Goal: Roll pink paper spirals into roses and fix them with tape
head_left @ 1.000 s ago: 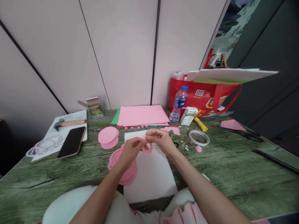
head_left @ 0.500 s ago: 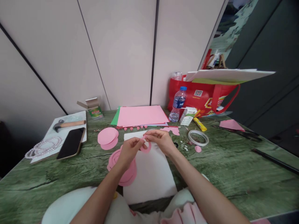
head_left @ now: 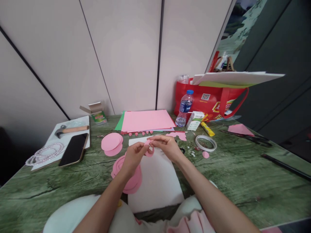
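Observation:
A curled pink paper strip (head_left: pixel 149 152) hangs between my hands over a white board (head_left: pixel 157 181). The fingertips of my left hand (head_left: pixel 134 154) pinch its left side. My right hand (head_left: pixel 166 144) pinches the upper end, with the thumb and forefinger together. Part of the strip is hidden behind the fingers. Close to my left wrist, partly under the forearm, lie pink paper spirals (head_left: pixel 132 184). Beyond them are pink paper discs (head_left: pixel 111 142). A row of small pink rolled paper pieces (head_left: pixel 143 133) lies past the board.
Pink sheets (head_left: pixel 148 119) lie at the back by a water bottle (head_left: pixel 185 108) and a red bag (head_left: pixel 209 100). A tape roll (head_left: pixel 206 143) and glue stick (head_left: pixel 207 129) are at right. At left are a phone (head_left: pixel 74 149), hammer (head_left: pixel 73 129) and bead string (head_left: pixel 46 153).
The pink strip has turned slightly between my fingers, with more of its upper part showing. Both hands have shifted a little to the left and still pinch it.

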A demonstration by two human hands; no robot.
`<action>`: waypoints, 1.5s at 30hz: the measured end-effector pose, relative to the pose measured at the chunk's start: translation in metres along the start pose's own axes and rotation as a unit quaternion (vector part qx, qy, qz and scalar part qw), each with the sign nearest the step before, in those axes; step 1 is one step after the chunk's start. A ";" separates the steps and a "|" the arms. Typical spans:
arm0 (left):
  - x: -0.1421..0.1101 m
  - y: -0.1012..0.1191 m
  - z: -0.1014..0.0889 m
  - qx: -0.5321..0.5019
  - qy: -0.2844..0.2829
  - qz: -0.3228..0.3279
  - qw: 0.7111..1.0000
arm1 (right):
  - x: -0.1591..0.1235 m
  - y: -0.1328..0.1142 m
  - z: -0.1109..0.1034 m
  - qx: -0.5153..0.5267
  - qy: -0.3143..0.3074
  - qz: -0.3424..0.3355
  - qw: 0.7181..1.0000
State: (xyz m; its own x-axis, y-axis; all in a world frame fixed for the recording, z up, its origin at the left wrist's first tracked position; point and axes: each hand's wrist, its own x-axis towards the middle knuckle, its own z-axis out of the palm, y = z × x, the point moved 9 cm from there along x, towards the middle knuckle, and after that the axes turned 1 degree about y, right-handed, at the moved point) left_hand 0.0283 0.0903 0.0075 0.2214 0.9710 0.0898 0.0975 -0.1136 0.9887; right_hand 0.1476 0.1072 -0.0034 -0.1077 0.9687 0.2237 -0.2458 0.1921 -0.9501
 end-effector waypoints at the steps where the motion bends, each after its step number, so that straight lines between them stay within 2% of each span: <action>1: 0.000 0.001 -0.002 0.007 0.008 0.006 1.000 | 0.000 0.000 0.001 0.001 -0.006 0.001 1.000; 4: 0.001 0.001 -0.004 0.024 0.019 0.012 0.999 | 0.000 -0.001 0.001 0.010 -0.003 -0.002 1.000; 13: -0.001 0.000 0.003 0.002 -0.013 -0.001 1.000 | 0.000 0.000 -0.002 0.013 0.015 -0.007 1.000; 17: 0.000 -0.001 0.001 0.008 -0.003 0.001 1.000 | 0.000 -0.001 -0.007 -0.004 0.032 -0.015 0.999; 25: 0.003 -0.002 -0.006 -0.013 0.031 0.006 0.999 | 0.001 -0.003 -0.001 -0.011 0.001 -0.030 0.999; 36: 0.001 -0.001 -0.001 0.014 0.005 0.015 1.000 | 0.000 0.000 -0.001 0.014 0.012 0.000 1.000; 41: 0.000 0.002 -0.002 0.015 0.012 0.012 1.000 | 0.000 -0.001 -0.005 0.000 0.032 -0.004 0.999; 45: 0.000 0.001 -0.005 -0.014 0.026 0.006 1.000 | 0.000 -0.001 -0.001 -0.001 0.013 0.002 1.000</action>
State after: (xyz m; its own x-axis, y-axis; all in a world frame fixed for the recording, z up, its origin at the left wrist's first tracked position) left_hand 0.0241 0.0916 0.0090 0.1723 0.9791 0.1079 0.0683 -0.1212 0.9903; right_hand 0.1489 0.1073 -0.0030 -0.0833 0.9733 0.2138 -0.2439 0.1881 -0.9514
